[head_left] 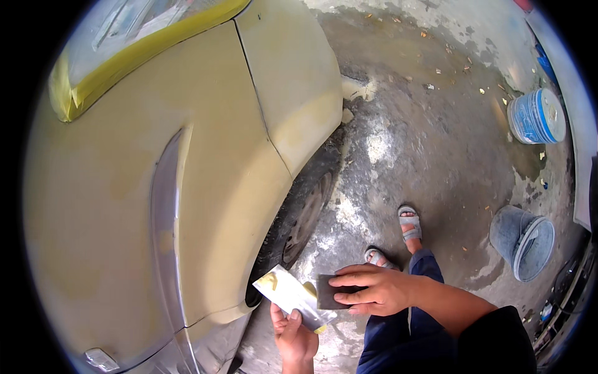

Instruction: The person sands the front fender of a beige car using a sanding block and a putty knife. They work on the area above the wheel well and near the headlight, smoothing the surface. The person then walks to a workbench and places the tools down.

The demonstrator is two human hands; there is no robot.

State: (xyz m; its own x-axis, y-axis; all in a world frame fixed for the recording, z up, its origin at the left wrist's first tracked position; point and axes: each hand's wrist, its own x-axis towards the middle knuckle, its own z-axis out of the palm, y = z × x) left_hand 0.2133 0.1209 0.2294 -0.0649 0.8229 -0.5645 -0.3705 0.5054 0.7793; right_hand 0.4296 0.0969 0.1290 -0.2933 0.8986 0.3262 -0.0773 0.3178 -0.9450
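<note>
Car point(218, 162) left; buckets point(526, 118) right, on floor point(445, 143); sheet point(285, 292) and block point(326, 300) in hands point(381, 293) between.

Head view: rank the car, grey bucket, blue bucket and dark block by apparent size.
1. Car
2. Grey bucket, blue bucket: too alike to rank
3. Dark block, partly under the right hand

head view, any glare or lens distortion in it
Head view, lower middle: the pale sheet in the left hand looks nearly washed out; head view, middle: bright floor patches may be glare or stains; head view, far right: the pale panel bows, with black corners.
</note>
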